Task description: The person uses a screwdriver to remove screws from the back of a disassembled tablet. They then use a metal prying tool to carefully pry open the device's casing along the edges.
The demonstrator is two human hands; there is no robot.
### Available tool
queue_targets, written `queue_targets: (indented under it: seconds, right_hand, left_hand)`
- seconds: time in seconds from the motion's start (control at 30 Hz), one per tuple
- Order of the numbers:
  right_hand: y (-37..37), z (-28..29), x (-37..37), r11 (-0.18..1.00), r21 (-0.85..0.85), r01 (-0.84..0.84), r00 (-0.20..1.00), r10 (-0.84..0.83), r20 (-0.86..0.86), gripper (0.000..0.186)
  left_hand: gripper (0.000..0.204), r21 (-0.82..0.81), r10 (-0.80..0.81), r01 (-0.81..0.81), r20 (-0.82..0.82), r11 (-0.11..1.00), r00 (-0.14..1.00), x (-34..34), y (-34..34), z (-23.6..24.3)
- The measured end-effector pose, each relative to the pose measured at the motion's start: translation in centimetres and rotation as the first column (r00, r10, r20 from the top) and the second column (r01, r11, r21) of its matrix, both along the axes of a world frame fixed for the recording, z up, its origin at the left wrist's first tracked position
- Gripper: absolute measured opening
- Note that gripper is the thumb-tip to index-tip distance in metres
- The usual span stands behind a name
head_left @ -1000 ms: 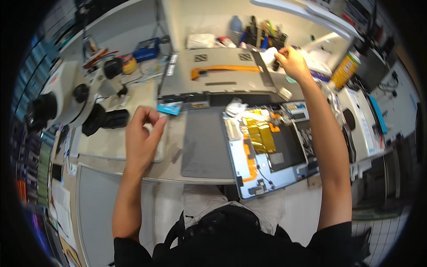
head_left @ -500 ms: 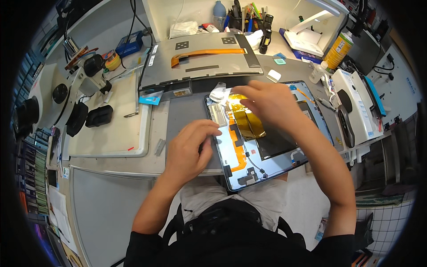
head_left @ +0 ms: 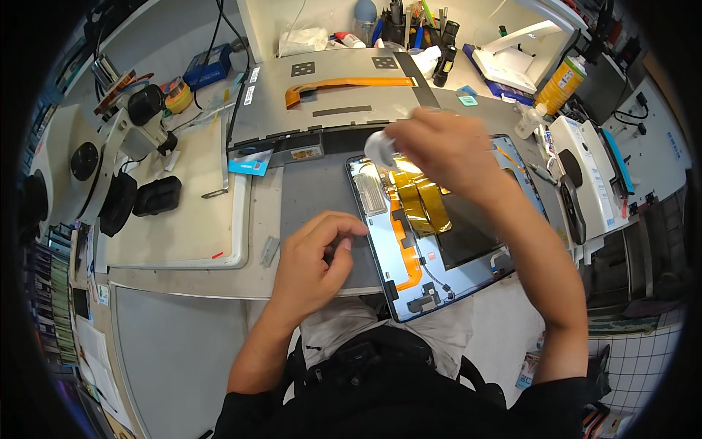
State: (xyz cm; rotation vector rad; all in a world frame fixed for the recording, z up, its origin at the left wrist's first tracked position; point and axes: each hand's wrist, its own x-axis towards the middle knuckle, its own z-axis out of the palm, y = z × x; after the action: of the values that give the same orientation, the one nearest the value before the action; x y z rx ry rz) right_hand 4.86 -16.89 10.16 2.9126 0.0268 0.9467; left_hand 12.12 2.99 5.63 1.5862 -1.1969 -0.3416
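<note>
My right hand [head_left: 431, 154] is raised over the top of an opened tablet [head_left: 391, 238], fingers closed on a crumpled white wad [head_left: 379, 151]. Beneath it lie gold film sheets [head_left: 428, 208], an orange flex cable [head_left: 402, 274] and a silver metal part [head_left: 369, 186] inside the tablet. My left hand [head_left: 311, 263] is loosely curled with fingers apart and holds nothing that I can see; its index fingertip is at the tablet's left edge. A grey panel [head_left: 344, 88] with an orange ribbon cable [head_left: 351, 82] lies behind the tablet.
A microscope [head_left: 80, 161] and cream board [head_left: 168, 234] are on the left, with a blue card [head_left: 248, 163] beside them. A white machine [head_left: 585, 175], yellow spray can [head_left: 559, 84] and small bottle [head_left: 529, 123] stand on the right. Pens and tools [head_left: 406, 25] stand at the back.
My right hand has come down from the back shelf to over the tablet and has lifted the white wad. My left hand has moved right to the tablet's edge.
</note>
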Motion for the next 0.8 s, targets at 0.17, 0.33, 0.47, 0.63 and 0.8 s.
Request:
queue_targets:
  seconds: [0.17, 0.33, 0.47, 0.63, 0.8]
  right_hand:
    - [-5.3, 3.2, -3.6, 0.918, 0.123, 0.377, 0.882, -0.396, 0.254, 0.017]
    - [-13.6, 1.5, -6.5, 0.705, -0.198, 0.681, 0.728, -0.625, 0.281, 0.016]
    - [-5.6, 2.0, -4.4, 0.910, 0.049, 0.412, 0.904, -0.415, 0.102, 0.011]
    - [-2.0, 1.4, -5.4, 0.989, -0.019, 0.144, 0.987, -0.142, 0.076, 0.007]
    - [-3.3, 2.7, -10.8, 0.949, 0.084, 0.304, 0.952, -0.306, 0.016, 0.008]
  left_hand:
    - [0.019, 0.031, 0.047, -0.049, 0.063, 0.998, 0.997, -0.2, -0.1, 0.0]
    - [0.022, 0.043, 0.046, -0.057, 0.225, 0.997, 0.973, -0.8, -0.7, -0.2]
    - [0.030, 0.080, 0.063, -0.099, 0.365, 0.992, 0.929, -1.0, 0.3, 0.0]
    - [0.036, 0.129, 0.049, -0.118, 0.445, 0.985, 0.894, -1.6, 0.3, 0.8]
    - [0.035, 0.159, 0.033, -0.123, 0.474, 0.980, 0.880, -1.8, 1.1, 0.6]
